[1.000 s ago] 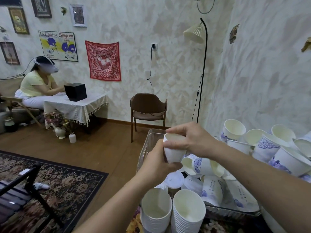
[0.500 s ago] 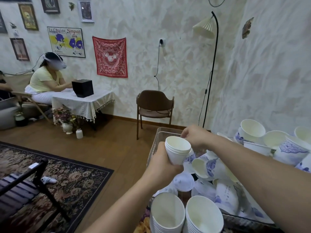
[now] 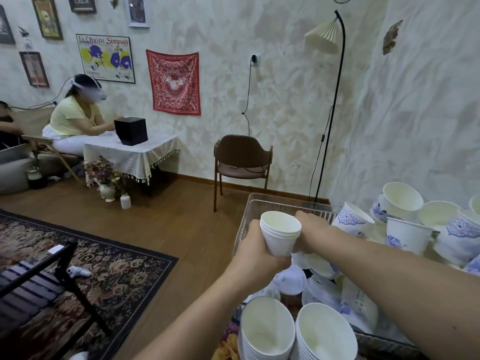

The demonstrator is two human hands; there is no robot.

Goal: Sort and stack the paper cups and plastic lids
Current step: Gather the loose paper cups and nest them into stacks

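My left hand (image 3: 255, 252) grips a short stack of small white paper cups (image 3: 280, 233), held upright above the clear plastic bin (image 3: 255, 203). Behind that stack my right hand (image 3: 310, 229) reaches down into the bin; its fingertips are hidden, so what they touch is unclear. Loose cups with blue prints (image 3: 405, 235) and white plastic lids (image 3: 292, 280) lie jumbled in the bin. Two tall stacks of white cups (image 3: 267, 331) stand at the near edge, the second stack (image 3: 324, 333) right beside the first.
A brown chair (image 3: 242, 159) and a floor lamp (image 3: 335, 100) stand by the far wall. A person sits at a cloth-covered table (image 3: 130, 152) at the left. A dark slatted bench (image 3: 39, 279) stands on the patterned rug (image 3: 104, 268).
My right hand let go of the top of the small cup stack and moved down behind it into the bin. The left hand kept hold of the stack.
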